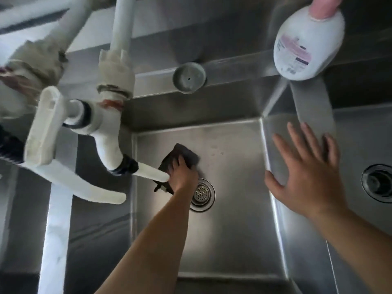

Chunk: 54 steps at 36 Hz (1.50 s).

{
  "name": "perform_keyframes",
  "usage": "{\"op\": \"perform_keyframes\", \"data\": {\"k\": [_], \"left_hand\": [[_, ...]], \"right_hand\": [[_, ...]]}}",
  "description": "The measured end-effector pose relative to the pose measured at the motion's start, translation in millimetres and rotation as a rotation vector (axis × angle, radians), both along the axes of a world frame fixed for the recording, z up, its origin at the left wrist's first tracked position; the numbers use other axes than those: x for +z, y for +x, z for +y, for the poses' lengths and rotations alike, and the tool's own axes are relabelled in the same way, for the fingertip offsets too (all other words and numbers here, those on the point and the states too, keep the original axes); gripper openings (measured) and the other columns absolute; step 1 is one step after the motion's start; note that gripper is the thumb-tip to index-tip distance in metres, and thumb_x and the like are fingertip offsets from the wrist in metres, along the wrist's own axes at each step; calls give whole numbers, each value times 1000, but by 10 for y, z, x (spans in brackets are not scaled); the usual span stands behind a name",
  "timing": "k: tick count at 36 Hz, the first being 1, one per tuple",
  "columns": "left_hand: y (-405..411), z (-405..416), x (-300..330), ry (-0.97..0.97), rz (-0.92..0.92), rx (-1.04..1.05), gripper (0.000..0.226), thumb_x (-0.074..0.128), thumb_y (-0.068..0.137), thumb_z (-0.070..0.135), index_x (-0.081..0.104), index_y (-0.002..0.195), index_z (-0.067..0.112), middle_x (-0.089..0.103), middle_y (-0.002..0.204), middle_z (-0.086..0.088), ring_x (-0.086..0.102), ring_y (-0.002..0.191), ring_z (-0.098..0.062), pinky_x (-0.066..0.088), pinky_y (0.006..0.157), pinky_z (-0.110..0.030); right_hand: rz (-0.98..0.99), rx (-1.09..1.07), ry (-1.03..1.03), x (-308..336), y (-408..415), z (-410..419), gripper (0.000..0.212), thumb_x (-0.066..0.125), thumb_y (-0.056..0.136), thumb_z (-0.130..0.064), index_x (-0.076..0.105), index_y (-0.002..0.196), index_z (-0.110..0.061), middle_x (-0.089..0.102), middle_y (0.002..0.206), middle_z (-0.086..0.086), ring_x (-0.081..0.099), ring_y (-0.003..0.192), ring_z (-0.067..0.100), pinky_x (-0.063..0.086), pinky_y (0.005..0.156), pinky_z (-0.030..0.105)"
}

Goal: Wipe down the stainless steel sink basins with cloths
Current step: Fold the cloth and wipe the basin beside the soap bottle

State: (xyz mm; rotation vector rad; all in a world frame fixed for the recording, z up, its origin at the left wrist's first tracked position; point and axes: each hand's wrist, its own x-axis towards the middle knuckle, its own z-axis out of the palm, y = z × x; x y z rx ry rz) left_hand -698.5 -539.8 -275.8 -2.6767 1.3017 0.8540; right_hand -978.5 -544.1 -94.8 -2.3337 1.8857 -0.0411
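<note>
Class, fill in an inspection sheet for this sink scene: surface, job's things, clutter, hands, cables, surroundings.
Surface: steel basin, faint spots near the back; strainer drain.
Job's things: dark cloth on the basin floor.
Clutter: white bottle and grey plug on the back ledge.
Hands: left hand grips the cloth; right hand spread flat over the divider.
Cables: nothing seen.
Surroundings: white tap; second basin to the right.

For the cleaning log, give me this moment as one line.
left hand presses dark cloth on basin floor | right hand open on divider | drain strainer uncovered
</note>
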Motion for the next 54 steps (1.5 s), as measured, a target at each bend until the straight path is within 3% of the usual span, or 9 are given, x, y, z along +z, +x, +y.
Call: {"op": "perform_keyframes", "data": {"k": [10,18,21,27,31,34,39,45,54], "left_hand": [[-588,-488,-267,-154,61,557,56,36,103,48,21,156,40,9,168,7,1,154,-21,-1,122,-50],[-1815,-185,-243,-126,409,-221,58,42,97,50,2,136,64,7,165,17,-3,154,-13,-12,120,-43],[-1823,-13,-172,-71,491,-270,53,43,100,44,23,148,53,16,165,16,-1,154,-10,-10,122,-40],[-1368,275,220,-37,1117,324,26,62,94,38,76,110,22,70,124,-9,62,119,-20,40,112,-47],[-957,349,334,-98,1297,832,41,61,94,37,69,119,6,71,119,-17,66,114,-32,50,104,-47],[-604,215,293,-312,1188,980,61,72,81,51,65,128,13,68,128,-11,63,120,-30,45,108,-52],[-525,-321,275,-692,658,588,44,50,97,29,56,140,22,61,139,7,51,133,-10,37,116,-39],[-1118,-888,-242,-278,296,50,56,46,95,44,43,149,32,29,163,4,14,153,-23,2,123,-39],[-2010,-1118,-339,-156,370,-244,53,39,99,50,36,150,35,22,163,18,2,153,-12,1,123,-37]], "right_hand": [[-54,-15,-48,-53,23,-82,83,56,73,-47,44,148,-16,39,156,12,25,150,29,16,117,60],[-35,-7,-24,-81,-18,-82,78,56,76,-46,47,146,-15,41,155,11,22,151,28,17,117,62],[-26,-9,1,-58,18,-77,77,59,76,-45,47,146,-16,41,155,9,20,151,28,16,117,62],[-30,1,-15,-43,0,-69,76,55,75,-49,50,143,-15,42,154,8,24,150,30,16,117,63],[-8,7,9,-43,14,-75,78,58,74,-48,50,143,-14,43,154,8,21,151,30,16,117,63],[-6,-1,14,-43,12,-88,79,57,73,-48,49,144,-14,44,153,9,21,151,30,15,117,62],[-11,-6,25,-37,8,-106,81,55,73,-50,45,147,-17,41,156,8,18,152,28,13,118,62],[-12,-8,27,-38,8,-109,83,56,74,-50,40,150,-18,32,160,8,17,152,28,13,118,62],[-48,-19,-8,-54,-15,-145,84,52,76,-51,34,152,-19,32,160,8,19,152,27,13,118,61]]}}
